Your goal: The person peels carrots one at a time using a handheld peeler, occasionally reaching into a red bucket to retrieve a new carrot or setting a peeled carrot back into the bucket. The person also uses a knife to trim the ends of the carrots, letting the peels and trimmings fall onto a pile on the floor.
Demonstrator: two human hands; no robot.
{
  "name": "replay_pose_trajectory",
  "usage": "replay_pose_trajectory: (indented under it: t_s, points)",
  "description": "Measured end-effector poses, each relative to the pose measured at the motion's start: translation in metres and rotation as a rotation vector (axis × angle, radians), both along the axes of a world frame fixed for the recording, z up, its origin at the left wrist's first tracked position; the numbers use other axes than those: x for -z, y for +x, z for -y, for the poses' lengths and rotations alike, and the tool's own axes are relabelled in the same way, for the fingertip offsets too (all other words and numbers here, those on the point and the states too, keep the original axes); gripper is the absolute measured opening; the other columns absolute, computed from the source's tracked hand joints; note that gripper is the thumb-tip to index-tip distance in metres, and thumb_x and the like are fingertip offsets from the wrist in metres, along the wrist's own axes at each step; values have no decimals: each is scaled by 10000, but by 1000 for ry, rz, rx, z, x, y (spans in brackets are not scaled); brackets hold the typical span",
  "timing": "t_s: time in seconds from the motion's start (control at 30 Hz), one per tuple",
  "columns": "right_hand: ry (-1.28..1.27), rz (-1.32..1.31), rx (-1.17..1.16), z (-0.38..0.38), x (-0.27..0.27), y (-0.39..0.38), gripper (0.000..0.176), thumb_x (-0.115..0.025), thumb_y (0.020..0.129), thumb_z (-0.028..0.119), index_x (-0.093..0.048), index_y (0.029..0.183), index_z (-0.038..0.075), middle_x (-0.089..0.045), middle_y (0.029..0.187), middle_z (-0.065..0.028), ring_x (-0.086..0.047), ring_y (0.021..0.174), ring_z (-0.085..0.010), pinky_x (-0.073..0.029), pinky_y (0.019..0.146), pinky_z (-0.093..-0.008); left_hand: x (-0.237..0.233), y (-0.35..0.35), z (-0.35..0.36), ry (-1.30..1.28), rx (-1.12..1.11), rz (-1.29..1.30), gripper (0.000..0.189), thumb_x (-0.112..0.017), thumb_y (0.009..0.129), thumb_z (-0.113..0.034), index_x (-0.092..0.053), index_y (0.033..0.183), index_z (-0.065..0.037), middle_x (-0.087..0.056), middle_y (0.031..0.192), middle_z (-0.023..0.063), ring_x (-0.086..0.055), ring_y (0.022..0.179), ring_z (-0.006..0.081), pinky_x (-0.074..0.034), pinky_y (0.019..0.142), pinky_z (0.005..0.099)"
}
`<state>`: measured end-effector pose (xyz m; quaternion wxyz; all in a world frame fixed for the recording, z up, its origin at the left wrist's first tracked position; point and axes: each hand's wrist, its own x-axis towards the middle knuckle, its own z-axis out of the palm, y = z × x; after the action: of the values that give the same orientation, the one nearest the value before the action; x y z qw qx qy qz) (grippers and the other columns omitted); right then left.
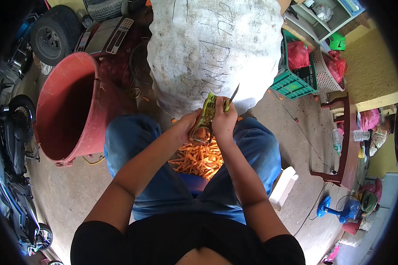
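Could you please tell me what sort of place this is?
Probably a garage or storage area: a motorcycle stands along the left edge, a loose wheel is behind the red tub, and tyres lie farther back.

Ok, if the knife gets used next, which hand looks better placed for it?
Probably the right hand: it holds the knife, the blade pointing forward, away from the body. The left hand grips the side of the green item, so it seems better suited to steadying.
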<state>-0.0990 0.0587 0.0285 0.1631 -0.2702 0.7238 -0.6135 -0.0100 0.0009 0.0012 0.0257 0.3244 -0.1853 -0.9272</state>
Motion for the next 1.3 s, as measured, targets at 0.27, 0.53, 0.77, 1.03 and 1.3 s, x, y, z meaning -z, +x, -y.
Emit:
replay_pose_trajectory:
  t_s: [0.27, 0.53, 0.77, 1.03, 1.3]
  points:
    - [127, -176, 38, 5, 2, -3, 243, -480, 819, 194, -524, 756, -36, -520, 583, -186, -510, 516, -298, -390, 502, -339, -1, 0, 2, -82, 23, 27, 375, -252, 885, -346, -467, 958, -47, -569, 802, 76, -580, 646, 167, -498, 571, 306]
    - [159, -75, 12, 11, 15, -9, 260, -468, 823, 208, -525, 746, -33, -516, 572, -164, -493, 500, -264, -380, 508, -339, -11, -3, 2, -90, -26, 80, 386, -224, 887, -351, -460, 957, -52, -564, 807, 79, -577, 677, 186, -494, 617, 318]
    - [34, -38, -84, 3, 9, 1, 269, -467, 828, 218, -528, 772, -38, -519, 567, -99, -479, 516, -167, -377, 509, -309, 17, -1, 8, 22, -198, 1, 363, -248, 883, -341, -459, 985, -64, -564, 790, 90, -579, 673, 197, -493, 622, 316]
    - [-4, 180, -26, 10, 20, -21, 291, -456, 838, 229, -535, 768, -42, -521, 567, -61, -462, 509, -103, -382, 494, -265, -2, -1, 0, 41, -133, -9, 349, -271, 878, -342, -479, 964, -75, -578, 793, 90, -583, 662, 197, -500, 576, 348]
    - [89, 70, -33, 10, 21, -16, 266, -467, 827, 213, -533, 750, -33, -542, 595, -122, -494, 496, -174, -395, 512, -291, -2, -3, -3, 91, -144, 29, 363, -269, 879, -346, -477, 962, -60, -568, 765, 79, -574, 638, 187, -499, 572, 344]
